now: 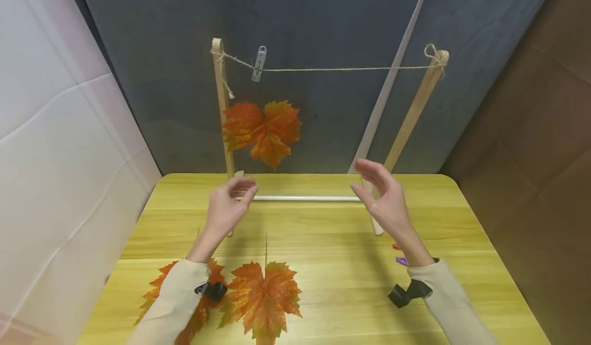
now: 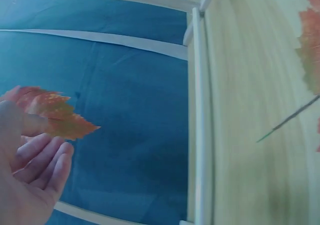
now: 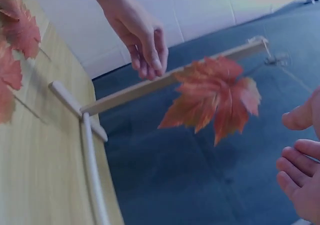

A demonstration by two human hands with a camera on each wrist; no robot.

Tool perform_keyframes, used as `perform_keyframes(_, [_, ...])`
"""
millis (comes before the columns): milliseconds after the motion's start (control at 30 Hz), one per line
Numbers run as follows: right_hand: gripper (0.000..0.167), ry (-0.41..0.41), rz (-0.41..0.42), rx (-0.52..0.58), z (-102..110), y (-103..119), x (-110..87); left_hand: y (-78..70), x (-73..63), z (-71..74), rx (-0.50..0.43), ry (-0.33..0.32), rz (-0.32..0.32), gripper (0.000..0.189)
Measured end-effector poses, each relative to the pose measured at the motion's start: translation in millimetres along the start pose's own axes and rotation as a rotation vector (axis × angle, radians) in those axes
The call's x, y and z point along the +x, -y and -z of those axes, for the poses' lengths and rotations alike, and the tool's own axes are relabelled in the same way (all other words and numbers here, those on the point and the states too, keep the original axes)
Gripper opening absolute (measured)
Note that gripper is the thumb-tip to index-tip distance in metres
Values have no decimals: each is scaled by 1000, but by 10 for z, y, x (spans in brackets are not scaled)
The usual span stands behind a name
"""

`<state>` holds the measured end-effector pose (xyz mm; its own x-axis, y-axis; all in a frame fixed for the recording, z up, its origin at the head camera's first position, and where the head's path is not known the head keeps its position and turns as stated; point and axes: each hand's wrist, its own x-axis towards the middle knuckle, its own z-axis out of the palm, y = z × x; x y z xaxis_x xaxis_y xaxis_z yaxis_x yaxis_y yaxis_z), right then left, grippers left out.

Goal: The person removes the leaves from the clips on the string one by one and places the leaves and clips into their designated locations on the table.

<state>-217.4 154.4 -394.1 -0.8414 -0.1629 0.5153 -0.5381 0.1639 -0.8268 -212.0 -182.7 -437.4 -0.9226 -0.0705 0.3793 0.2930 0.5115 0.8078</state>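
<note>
An orange-red artificial maple leaf (image 1: 263, 129) hangs in the air below a clear clothespin (image 1: 259, 63), which sits on a twine line (image 1: 341, 70) near its left end. The leaf's stem is hard to make out against the dark backdrop. Lower than that leaf, my left hand (image 1: 228, 204) is raised with loosely bent fingers and nothing in it. In the left wrist view the leaf (image 2: 55, 114) appears beyond the thumb. My right hand (image 1: 385, 198) is held up before the right post, thumb and fingers apart, holding nothing.
Two wooden posts (image 1: 417, 106) carry the twine, joined low down by a white rod (image 1: 304, 198). More maple leaves (image 1: 265, 299) lie on the wooden table (image 1: 332, 263), one partly under the left sleeve. Small red and purple clips (image 1: 401, 261) lie by the right wrist.
</note>
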Motion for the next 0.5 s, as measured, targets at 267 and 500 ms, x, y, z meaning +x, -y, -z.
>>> perform_keyframes(267, [46,27,124,-10,-205,258,315,-194,202,101,-119,-159,-196,22])
perform_keyframes(500, [44,-7,157,10,-355,449,633,-395,406,181,-128,-213,-252,24])
